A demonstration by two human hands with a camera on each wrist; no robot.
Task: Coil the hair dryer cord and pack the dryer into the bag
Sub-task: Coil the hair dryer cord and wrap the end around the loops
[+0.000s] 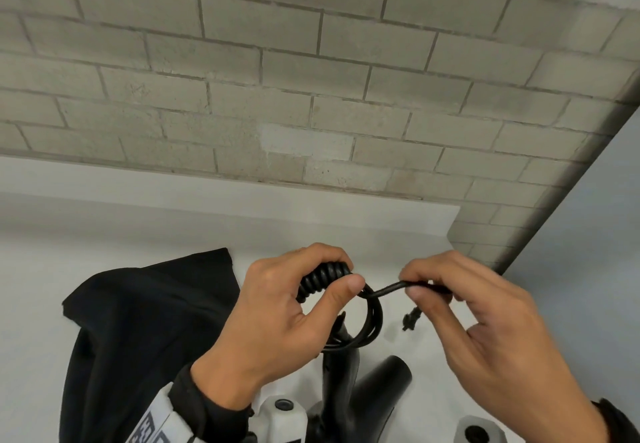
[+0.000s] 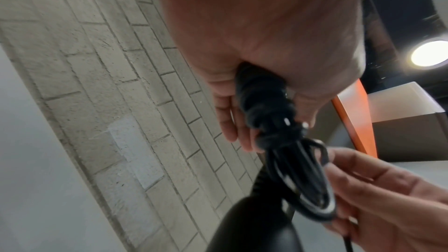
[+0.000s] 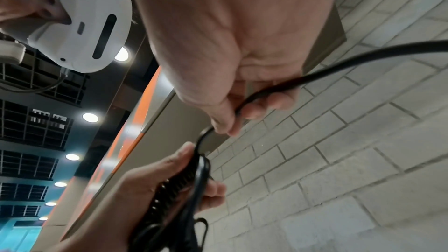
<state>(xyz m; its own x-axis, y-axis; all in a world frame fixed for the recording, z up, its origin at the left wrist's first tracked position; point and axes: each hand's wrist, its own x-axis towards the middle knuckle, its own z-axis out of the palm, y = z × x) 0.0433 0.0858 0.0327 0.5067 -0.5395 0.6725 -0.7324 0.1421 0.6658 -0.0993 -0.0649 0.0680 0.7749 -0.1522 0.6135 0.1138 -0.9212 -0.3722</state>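
Observation:
My left hand (image 1: pixel 294 307) grips a tight bundle of wound black cord (image 1: pixel 322 278), with loose loops (image 1: pixel 372 321) hanging below it. My right hand (image 1: pixel 460 307) pinches the free stretch of cord (image 1: pixel 391 288) just right of the bundle, between thumb and fingers. The black hair dryer (image 1: pixel 363 394) lies on the white table under my hands, partly hidden by my left wrist. The black bag (image 1: pixel 138 331) lies flat to the left. In the left wrist view the cord bundle (image 2: pixel 264 102) sits in my fist. In the right wrist view the cord (image 3: pixel 339 66) runs out of my pinch.
A white table (image 1: pixel 104 234) carries everything; a brick wall (image 1: pixel 311 79) rises right behind it. A pale panel (image 1: pixel 588 234) closes off the right side. A small black piece (image 1: pixel 408 319) shows below my right fingers. White wrist camera housings (image 1: pixel 280 415) sit near the bottom edge.

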